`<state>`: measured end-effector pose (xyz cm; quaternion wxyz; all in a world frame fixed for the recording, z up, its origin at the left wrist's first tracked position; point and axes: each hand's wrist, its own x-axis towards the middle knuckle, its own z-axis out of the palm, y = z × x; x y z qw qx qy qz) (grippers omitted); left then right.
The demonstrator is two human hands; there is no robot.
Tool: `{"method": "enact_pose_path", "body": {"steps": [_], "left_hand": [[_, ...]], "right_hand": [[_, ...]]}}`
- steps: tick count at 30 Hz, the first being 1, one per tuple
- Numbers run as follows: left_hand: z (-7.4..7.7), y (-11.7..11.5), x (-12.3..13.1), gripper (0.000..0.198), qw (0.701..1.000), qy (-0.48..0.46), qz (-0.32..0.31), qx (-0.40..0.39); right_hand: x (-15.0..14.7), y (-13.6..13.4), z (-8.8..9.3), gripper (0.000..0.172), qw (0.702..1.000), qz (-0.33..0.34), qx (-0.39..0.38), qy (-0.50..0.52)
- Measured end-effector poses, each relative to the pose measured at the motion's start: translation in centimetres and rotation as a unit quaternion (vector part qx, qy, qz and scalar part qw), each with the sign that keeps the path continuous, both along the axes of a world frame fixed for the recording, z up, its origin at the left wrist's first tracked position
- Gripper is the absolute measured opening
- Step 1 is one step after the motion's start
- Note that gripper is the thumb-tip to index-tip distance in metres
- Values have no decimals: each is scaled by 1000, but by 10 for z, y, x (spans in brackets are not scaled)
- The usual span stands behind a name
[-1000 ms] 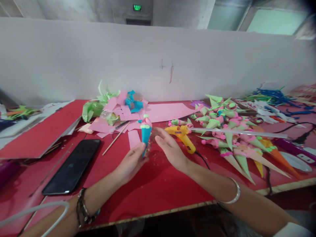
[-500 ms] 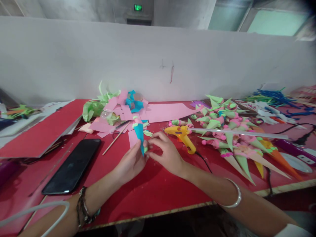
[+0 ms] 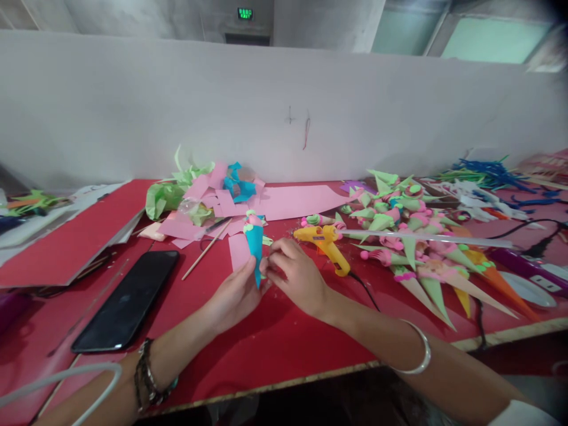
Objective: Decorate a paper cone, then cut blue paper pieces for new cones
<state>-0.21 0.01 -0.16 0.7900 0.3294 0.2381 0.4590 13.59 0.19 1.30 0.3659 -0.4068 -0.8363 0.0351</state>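
Observation:
My left hand (image 3: 237,296) is closed around the lower part of a blue paper cone (image 3: 254,242). The cone stands upright, narrow tip down, with pink and light green bits at its wide top. Close against the cone's right side is my right hand (image 3: 297,275), its fingers bent and pinched together. Whatever lies between those fingertips is too small and covered to make out. A yellow glue gun (image 3: 331,248) with a long clear glue stick (image 3: 421,238) in its back lies just beyond my right hand.
Many finished-looking paper cones (image 3: 417,236) are heaped on the right. Pink paper scraps (image 3: 222,204) and crumpled green paper (image 3: 164,201) lie at the back. A black phone (image 3: 128,302), a thin wooden stick (image 3: 206,248) and a red board (image 3: 75,231) are on the left. A pale partition (image 3: 199,106) stands behind.
The blue cone has tilted more upright and shifted slightly right in my left hand. My right fingers have drawn closer together, and the light green bit beside them is now mostly hidden.

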Motion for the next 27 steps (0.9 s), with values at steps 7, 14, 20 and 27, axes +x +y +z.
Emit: {"method": "enact_pose_path", "body": {"steps": [7,14,20,27], "left_hand": [[5,-3,1,26,998,30,1,46],[6,-1,-1,26,999,26,15,21],[3,1,-1,25,998,45,27,38],[4,-1,0,25,994,81,40,61]], "right_hand": [[0,-1,2,9,996,47,-36,62],[3,9,2,10,898,78,-231,365],[3,9,6,4,814,108,-295,489],[2,5,6,8,808,140,-312,480]]}}
